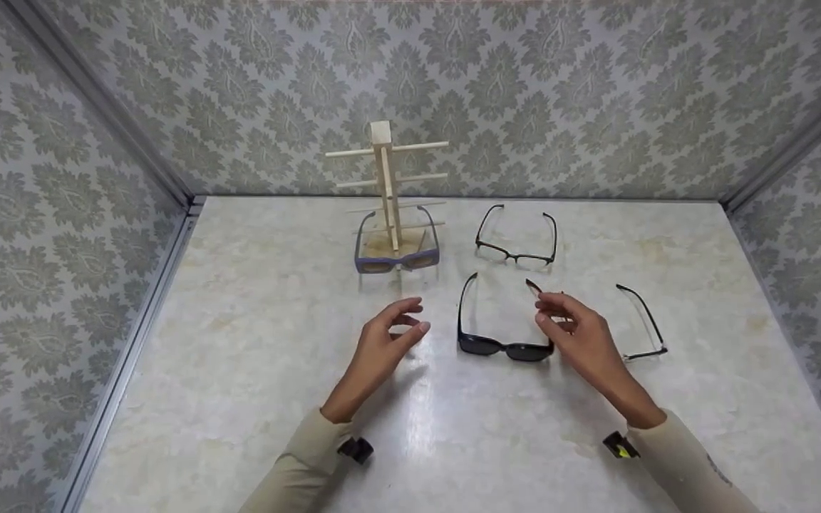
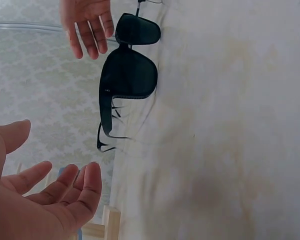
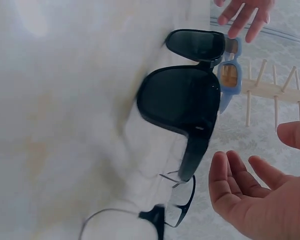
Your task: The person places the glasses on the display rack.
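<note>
Black sunglasses lie on the table with their dark lenses toward me and their temples stretched away. My right hand hovers over their right side and hides part of that temple; in the right wrist view its loosely bent fingers have nothing between them. Left of the sunglasses, my left hand is held above the table, thumb and fingers apart and holding nothing. The left wrist view has the dark lenses beyond the left fingertips.
Behind the left hand stands a wooden rack with crossbars, bearing blue-purple sunglasses low down. Black-rimmed clear glasses lie at the back, right of the rack. Another pair of glasses is partly hidden behind the right hand. Patterned walls enclose the table.
</note>
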`<state>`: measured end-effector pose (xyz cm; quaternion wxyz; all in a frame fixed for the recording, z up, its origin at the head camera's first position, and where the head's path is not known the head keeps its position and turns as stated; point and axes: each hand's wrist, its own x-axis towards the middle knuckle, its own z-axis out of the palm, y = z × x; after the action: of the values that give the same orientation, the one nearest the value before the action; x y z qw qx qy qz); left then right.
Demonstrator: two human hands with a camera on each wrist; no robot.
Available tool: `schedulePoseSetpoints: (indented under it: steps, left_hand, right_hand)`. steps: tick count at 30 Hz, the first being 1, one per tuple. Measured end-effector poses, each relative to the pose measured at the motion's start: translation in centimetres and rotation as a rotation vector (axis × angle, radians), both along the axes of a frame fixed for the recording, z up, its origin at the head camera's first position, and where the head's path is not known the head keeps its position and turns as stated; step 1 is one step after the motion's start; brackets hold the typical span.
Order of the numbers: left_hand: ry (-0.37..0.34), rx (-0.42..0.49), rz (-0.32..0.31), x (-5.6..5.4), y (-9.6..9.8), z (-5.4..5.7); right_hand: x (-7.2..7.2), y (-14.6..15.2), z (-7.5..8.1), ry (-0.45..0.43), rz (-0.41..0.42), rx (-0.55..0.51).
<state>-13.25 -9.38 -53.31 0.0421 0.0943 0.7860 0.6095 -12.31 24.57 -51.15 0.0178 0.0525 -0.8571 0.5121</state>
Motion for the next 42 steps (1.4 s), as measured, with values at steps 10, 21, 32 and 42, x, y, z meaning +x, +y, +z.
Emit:
schedulePoseSetpoints:
  steps: [10, 21, 32, 42]
  left_hand:
    - [-0.011, 0.02, -0.041, 0.1, 1.1, -0.8]
    - [-0.025, 0.049, -0.081, 0.0, 2.7, -1.6]
    - [-0.038, 0.085, -0.104, 0.1, 4.3, -2.3]
    - [-0.063, 0.1, -0.101, 0.0, 5.1, -2.7]
  right_hand:
    - [2.4, 1.2, -1.7, 0.029, -0.062, -0.07]
    - [4.0, 1.2, -2.7, 0.0, -0.071, -0.111]
    - [4.5, 0.9, -3.7, -0.075, -0.099, -0.155]
    - [4.4, 0.4, -4.5, -0.089, -0.103, -0.241]
